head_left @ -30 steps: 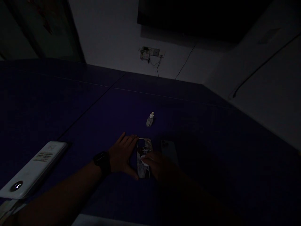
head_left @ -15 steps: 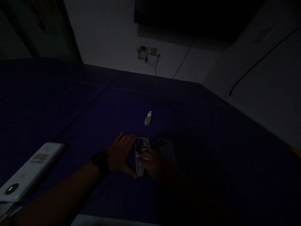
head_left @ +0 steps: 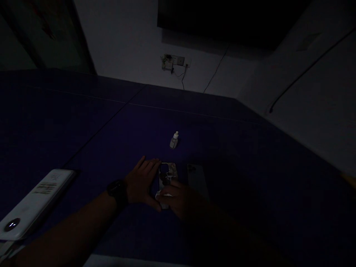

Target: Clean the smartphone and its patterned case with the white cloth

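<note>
The room is very dark. A patterned phone case (head_left: 167, 172) lies flat on the dark blue table (head_left: 236, 155). My left hand (head_left: 141, 182), with a black watch on its wrist, rests flat and open against the case's left edge. My right hand (head_left: 178, 198) lies over the lower part of the case, its fingers pressed onto a small white cloth or wipe (head_left: 162, 193). A dark phone (head_left: 197, 178) lies face down just right of the case.
A small clear dropper bottle (head_left: 174, 141) stands beyond the case. A white power bank (head_left: 33, 204) with a lit indicator sits at the near left edge. The wall behind carries a socket with cables (head_left: 172, 63).
My right hand with the white wipe has slid down and to the left across the case. My left hand has stayed in place.
</note>
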`<state>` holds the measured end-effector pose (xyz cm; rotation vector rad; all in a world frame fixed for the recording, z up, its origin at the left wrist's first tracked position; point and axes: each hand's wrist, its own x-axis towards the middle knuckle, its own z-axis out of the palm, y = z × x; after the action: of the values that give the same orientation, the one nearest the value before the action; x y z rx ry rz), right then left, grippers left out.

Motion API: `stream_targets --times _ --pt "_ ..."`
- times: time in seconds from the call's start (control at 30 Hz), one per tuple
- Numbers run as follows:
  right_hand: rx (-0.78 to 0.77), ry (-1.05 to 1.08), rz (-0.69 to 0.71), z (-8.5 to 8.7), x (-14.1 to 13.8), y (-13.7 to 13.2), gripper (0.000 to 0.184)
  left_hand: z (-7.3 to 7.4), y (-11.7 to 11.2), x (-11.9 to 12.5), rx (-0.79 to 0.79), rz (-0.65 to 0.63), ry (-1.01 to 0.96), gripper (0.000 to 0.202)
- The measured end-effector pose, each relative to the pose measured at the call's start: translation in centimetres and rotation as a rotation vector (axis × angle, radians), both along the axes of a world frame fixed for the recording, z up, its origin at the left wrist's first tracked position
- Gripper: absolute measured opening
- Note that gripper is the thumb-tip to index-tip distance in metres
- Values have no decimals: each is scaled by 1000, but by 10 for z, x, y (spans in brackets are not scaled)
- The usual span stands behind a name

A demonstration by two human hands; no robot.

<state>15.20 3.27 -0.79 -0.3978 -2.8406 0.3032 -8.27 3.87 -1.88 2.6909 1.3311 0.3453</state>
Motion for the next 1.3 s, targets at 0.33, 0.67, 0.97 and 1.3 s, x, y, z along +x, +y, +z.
stream_targets --times 0.33,0.67,0.97,1.3 --pt "-95 121 -59 -5 12 5 32 -15 3 -4 16 -9 5 136" --pt "-243 229 -113 -3 -7 -9 33 -3 -2 5 -15 -24 10 145" --pt "-194 307 -457 11 17 12 36 6 -11 23 -40 68 -7 140" --pt "-208 24 -355 15 20 -1 41 4 -12 13 -10 10 -24 137"
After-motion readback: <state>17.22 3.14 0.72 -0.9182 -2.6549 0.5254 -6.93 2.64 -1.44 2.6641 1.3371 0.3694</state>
